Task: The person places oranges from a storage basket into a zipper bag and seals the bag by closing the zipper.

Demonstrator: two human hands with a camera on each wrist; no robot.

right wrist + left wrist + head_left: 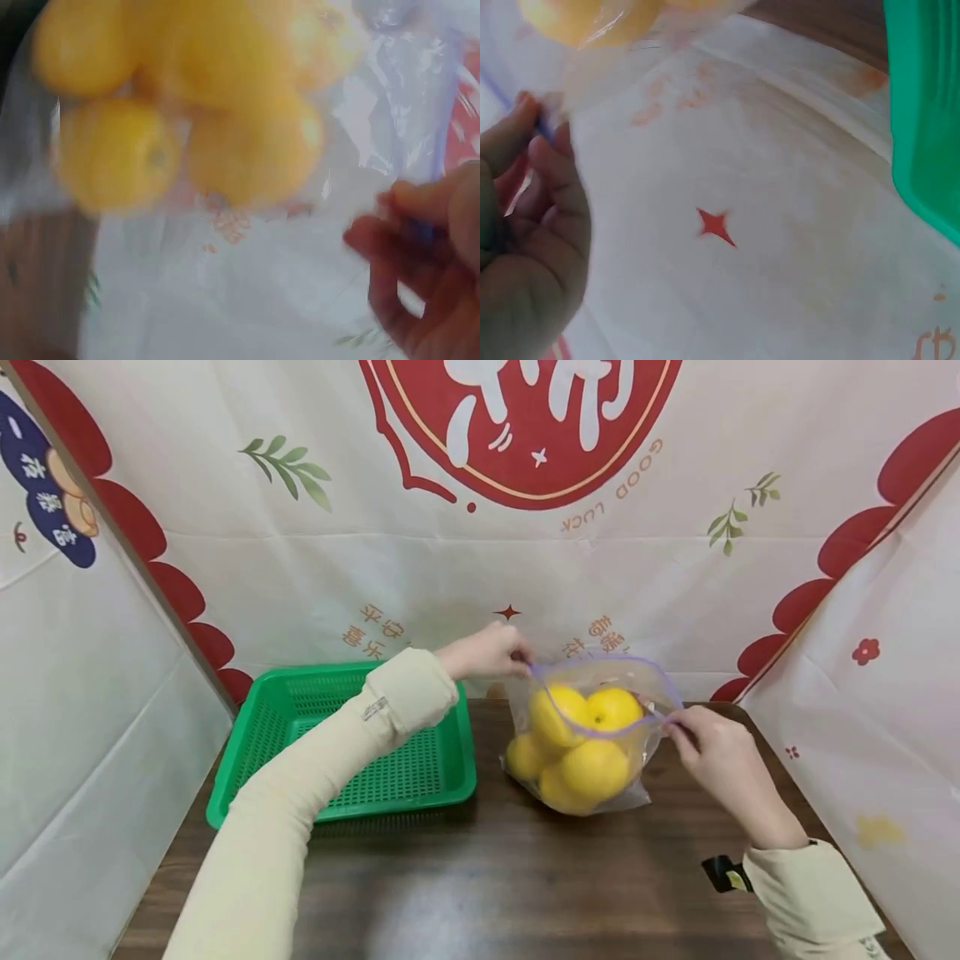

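A clear zip bag [647, 768] with a purple rim holds several round yellow fruits [596, 768], perhaps oranges or lemons. Its mouth gapes between my two hands. At the left corner of the rim, my left hand [487, 652] pinches the purple edge between thumb and fingers. The right corner is pinched by my right hand [716, 756]. In the right wrist view the fruits [120, 154] look blurred through the plastic, beside my right hand [427, 255]. The left wrist view shows my left hand [536, 217] on the bag's edge, with yellow fruit [592, 19] above.
To the left of the bag stands a green plastic basket [468, 768], with my left forearm passing over it. Both are on a dark wooden table [525, 885]. Printed white cloth [225, 568] walls the table at the back and sides.
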